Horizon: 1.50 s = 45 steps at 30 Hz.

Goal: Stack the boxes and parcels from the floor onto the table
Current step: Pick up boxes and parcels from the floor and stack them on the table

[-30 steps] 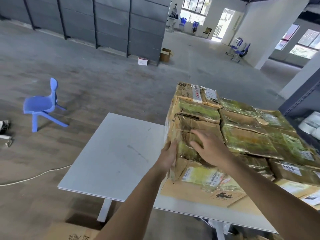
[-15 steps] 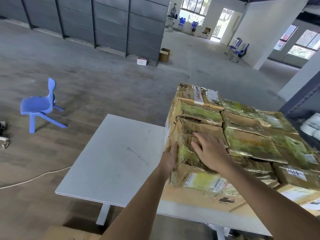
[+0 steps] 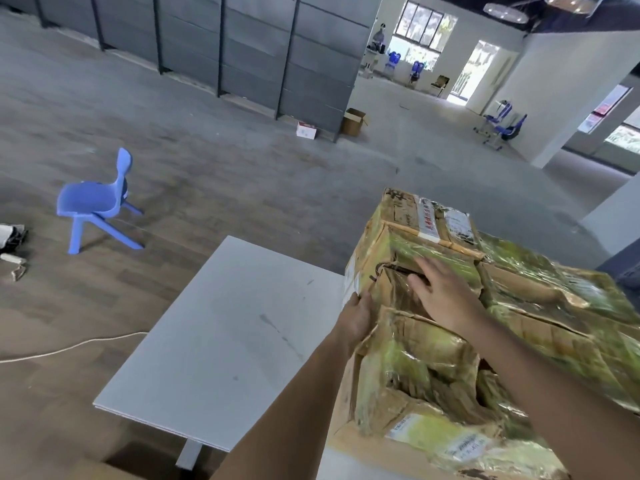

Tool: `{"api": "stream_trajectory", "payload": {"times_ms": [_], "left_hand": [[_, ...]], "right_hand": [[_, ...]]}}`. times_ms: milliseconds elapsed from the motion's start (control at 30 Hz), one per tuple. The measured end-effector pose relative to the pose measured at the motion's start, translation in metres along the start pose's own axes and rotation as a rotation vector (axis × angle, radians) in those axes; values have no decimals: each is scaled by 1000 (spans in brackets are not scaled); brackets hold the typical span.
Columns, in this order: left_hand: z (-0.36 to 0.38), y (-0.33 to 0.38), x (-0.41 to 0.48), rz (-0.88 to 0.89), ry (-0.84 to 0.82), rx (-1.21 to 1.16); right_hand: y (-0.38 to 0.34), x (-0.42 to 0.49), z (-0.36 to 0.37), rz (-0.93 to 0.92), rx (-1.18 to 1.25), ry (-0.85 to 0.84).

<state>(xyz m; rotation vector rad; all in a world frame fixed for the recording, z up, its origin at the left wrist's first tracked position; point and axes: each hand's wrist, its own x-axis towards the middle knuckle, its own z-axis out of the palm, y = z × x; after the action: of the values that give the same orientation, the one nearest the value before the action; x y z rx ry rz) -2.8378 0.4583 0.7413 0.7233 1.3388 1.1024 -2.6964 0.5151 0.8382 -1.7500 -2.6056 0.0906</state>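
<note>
On the desk [image 3: 221,341], toward 3 o'clock, a stack of taped boxes [image 3: 519,323] fills the right half. Left hand [image 3: 356,318] presses flat against the stack's left side, fingers hidden. Right hand [image 3: 443,296] lies spread, palm down, on a crumpled top box [image 3: 394,289]. At 10 o'clock a blue chair [image 3: 98,202] stands on the floor.

I see the boxes [image 3: 485,306] stacked on the right part of the table [image 3: 225,323]. Left of the table, on the floor, stands a chair [image 3: 100,202]. Behind, by the partition [image 3: 242,46], sit two cartons [image 3: 353,122].
</note>
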Motion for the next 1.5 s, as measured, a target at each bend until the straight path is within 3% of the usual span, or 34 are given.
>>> {"api": "stream_trajectory", "payload": {"times_ms": [200, 467, 600, 700, 867, 1167, 1333, 1500], "left_hand": [[9, -13, 9, -32, -18, -34], [8, -15, -5, 31, 31, -15], [11, -19, -33, 207, 184, 63], [9, -19, -51, 253, 151, 5], [16, -6, -72, 245, -44, 109], [16, 13, -87, 244, 94, 255], [26, 19, -98, 156, 50, 304], [36, 18, -99, 178, 79, 299]], "right_hand": [[9, 8, 12, -10, -141, -11], [9, 3, 11, -11, -33, 4], [6, -14, 6, -31, 145, 194], [4, -28, 3, -48, 172, 259], [-1, -47, -1, -89, 118, 225], [2, -91, 0, -141, 123, 193], [11, -106, 4, -134, 119, 150], [15, -113, 9, -132, 122, 110]]}}
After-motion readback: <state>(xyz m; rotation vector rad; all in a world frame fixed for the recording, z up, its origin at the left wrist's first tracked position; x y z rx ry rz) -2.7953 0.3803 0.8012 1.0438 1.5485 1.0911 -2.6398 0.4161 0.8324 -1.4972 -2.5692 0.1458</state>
